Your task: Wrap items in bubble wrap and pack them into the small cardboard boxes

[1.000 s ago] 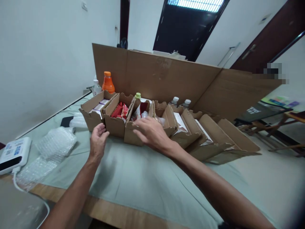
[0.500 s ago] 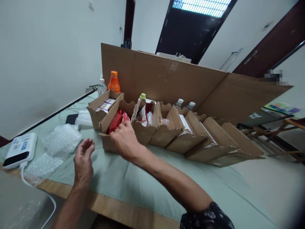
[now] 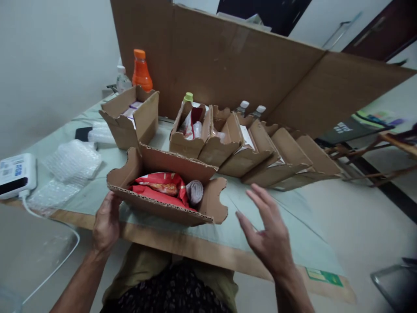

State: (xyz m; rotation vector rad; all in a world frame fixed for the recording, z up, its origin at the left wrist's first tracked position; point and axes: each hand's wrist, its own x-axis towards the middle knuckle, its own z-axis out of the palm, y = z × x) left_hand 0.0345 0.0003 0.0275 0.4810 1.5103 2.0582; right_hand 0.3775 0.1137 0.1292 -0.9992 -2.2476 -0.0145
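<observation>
Cloth-covered table (image 3: 241,230), lower centre of frame: nearest cardboard box (image 3: 153,208) runs lengthwise left-right, left hand (image 3: 107,221) nearer, at its left end, grip unclear; right hand (image 3: 270,234) empty, splayed, off its right end.

A pale wall (image 3: 48,52) stands left, a dark door (image 3: 389,28) right.

Bench (image 3: 195,251): a pale green cloth (image 3: 302,226) is covering the top, leaving a wooden front edge showing. Lying at left: one white device (image 3: 18,174), its cable (image 3: 73,247) hanging off; bubble wrap (image 3: 73,161). Standing farther back: one lone cardboard box (image 3: 119,130); one row of cardboard boxes (image 3: 211,157). One front box (image 3: 159,212) is sitting near the edge, its base hidden.
</observation>
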